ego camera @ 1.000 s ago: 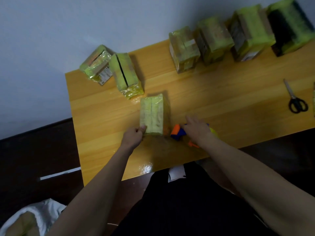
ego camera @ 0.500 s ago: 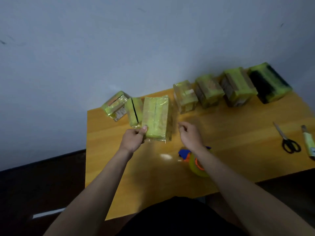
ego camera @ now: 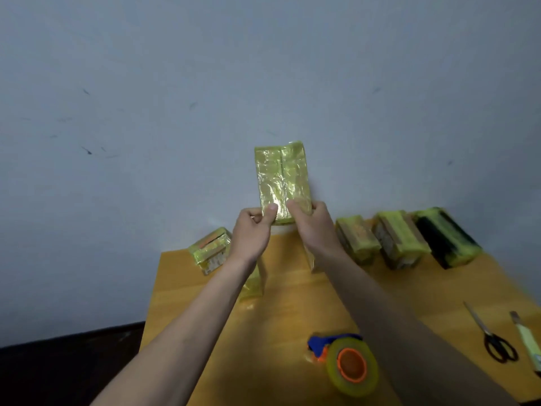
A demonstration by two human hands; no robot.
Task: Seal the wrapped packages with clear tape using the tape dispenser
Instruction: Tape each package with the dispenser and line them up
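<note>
A yellow-green wrapped package (ego camera: 282, 180) is held upright in the air in front of the wall, high above the wooden table (ego camera: 292, 312). My left hand (ego camera: 253, 232) pinches its lower left corner with the thumb on the front face. My right hand (ego camera: 311, 227) grips its lower right corner. The tape dispenser (ego camera: 345, 361), with a blue handle, orange hub and a roll of clear tape, lies on the table near the front, below my right forearm. Neither hand touches it.
Wrapped packages stand along the table's back edge: one at the left (ego camera: 210, 250), another partly hidden behind my left arm (ego camera: 253, 285), three at the right (ego camera: 355, 240) (ego camera: 399, 238) (ego camera: 445, 237). Scissors (ego camera: 491, 336) and a utility knife (ego camera: 527, 338) lie at the right.
Both hands lifted the package from the table up in front of the wall. My right hand left the tape dispenser and took the package's lower right corner. The camera tilted upward.
</note>
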